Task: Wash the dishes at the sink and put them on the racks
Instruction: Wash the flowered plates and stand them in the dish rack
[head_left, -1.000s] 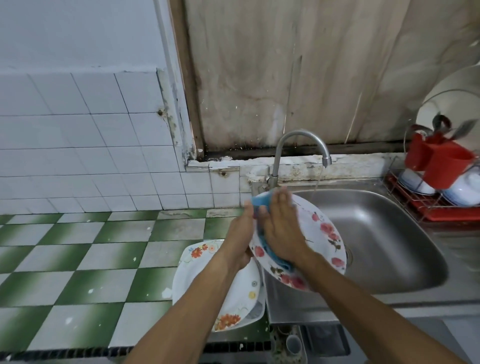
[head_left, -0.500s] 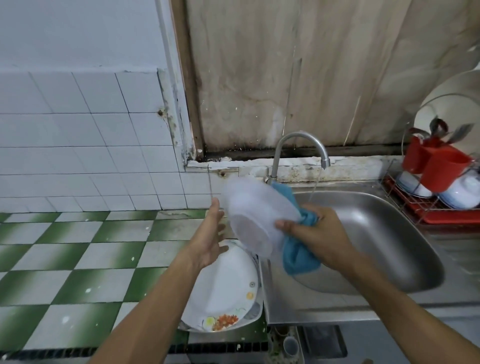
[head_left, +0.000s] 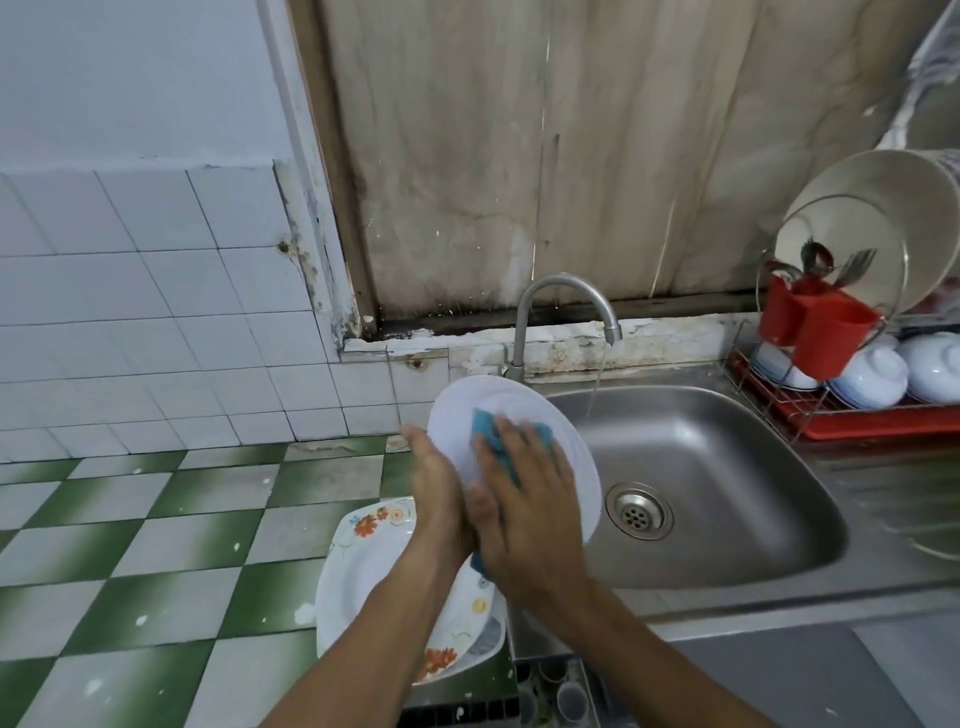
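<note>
Flipped since a moment ago, the plate (head_left: 545, 431) now shows its white back. My left hand (head_left: 439, 488) grips its rim, tilting it over the sink (head_left: 727, 467) to drain. My right hand (head_left: 524, 499), fingers flat, presses the cloth (head_left: 491, 431) on it; the stack (head_left: 374, 571) waits below my left hand.

Round white plate (head_left: 457, 410) over left edge of steel basin (head_left: 727, 467), blue cloth (head_left: 488, 423) on it. Floral plates (head_left: 363, 566) on checked tile counter (head_left: 156, 545) left of basin. Metal tap (head_left: 550, 291) behind basin. Red wire rack (head_left: 857, 423) far right, white bowls (head_left: 867, 379) inside.
</note>
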